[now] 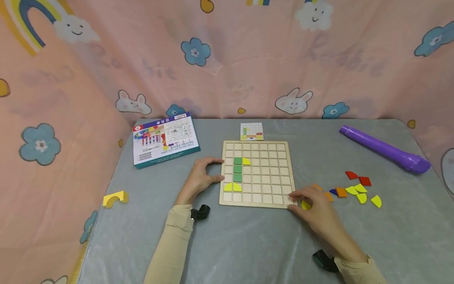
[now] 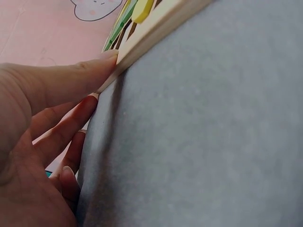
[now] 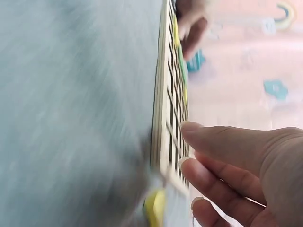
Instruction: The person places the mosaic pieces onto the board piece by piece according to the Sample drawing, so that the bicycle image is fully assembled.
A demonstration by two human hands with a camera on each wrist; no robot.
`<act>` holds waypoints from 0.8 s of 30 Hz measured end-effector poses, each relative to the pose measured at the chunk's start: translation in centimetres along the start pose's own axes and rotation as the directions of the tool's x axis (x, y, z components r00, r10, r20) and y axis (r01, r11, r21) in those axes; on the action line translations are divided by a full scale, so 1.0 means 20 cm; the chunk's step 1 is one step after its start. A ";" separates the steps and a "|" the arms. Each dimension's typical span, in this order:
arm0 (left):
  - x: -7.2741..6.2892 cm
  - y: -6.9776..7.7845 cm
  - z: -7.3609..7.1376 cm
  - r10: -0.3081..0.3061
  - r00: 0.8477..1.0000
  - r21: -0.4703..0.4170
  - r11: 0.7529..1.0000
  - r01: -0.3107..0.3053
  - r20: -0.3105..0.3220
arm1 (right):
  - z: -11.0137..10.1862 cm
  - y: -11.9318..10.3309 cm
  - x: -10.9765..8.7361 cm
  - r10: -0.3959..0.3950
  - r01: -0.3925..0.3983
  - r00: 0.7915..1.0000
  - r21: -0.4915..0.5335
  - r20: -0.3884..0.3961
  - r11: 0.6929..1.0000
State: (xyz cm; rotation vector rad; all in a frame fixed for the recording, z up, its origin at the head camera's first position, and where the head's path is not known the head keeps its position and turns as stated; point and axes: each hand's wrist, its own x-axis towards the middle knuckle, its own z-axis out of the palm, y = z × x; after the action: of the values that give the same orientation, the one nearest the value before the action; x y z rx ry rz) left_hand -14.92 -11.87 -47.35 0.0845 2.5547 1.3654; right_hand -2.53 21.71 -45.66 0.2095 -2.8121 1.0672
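A square wooden grid board (image 1: 265, 171) lies flat on the table. In its left part sit a column of green squares (image 1: 237, 169), a yellow quarter-round piece (image 1: 246, 161) beside the top one, and two yellow pieces (image 1: 232, 187) lower down. My left hand (image 1: 198, 177) touches the board's left edge with thumb and forefinger spread apart; in the left wrist view the thumb (image 2: 71, 80) lies against the wooden rim. At the near right corner, my right hand (image 1: 317, 207) has its thumb and fingertips close over the board. A yellow piece (image 1: 305, 205) shows beneath that hand.
Loose red (image 1: 365, 181), orange (image 1: 341, 192), and yellow pieces (image 1: 376, 201) lie right of the board. A pattern card (image 1: 252, 131) is behind it. Around stand a box (image 1: 166, 140), a purple tube (image 1: 384, 149) and a yellow arch block (image 1: 115, 198).
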 end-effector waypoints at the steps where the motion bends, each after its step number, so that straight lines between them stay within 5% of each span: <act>1: 0.00 0.00 0.00 0.004 1.000 0.002 1.000 -0.004 0.001 | -0.01 0.02 -0.01 0.007 -0.008 1.000 -0.013 -0.011 1.000; 10: 0.00 0.00 0.00 -0.009 1.000 -0.002 1.000 0.009 -0.002 | -0.09 0.13 -0.12 0.164 -0.165 0.986 -0.094 -0.013 0.982; 18: 0.00 0.00 0.00 -0.005 1.000 0.007 1.000 0.005 -0.003 | -0.05 0.11 -0.15 0.177 -0.180 0.984 -0.150 -0.035 0.972; 24: 0.00 0.00 0.00 -0.006 1.000 0.005 1.000 0.006 -0.005 | -0.05 0.07 -0.10 0.197 -0.188 0.980 -0.173 0.036 0.967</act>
State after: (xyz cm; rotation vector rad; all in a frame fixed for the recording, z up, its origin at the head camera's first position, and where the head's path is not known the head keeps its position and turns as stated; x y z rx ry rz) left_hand -14.87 -11.80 -47.28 0.0740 2.5606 1.3590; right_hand -0.81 23.55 -46.08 -0.0546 -3.0005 0.8614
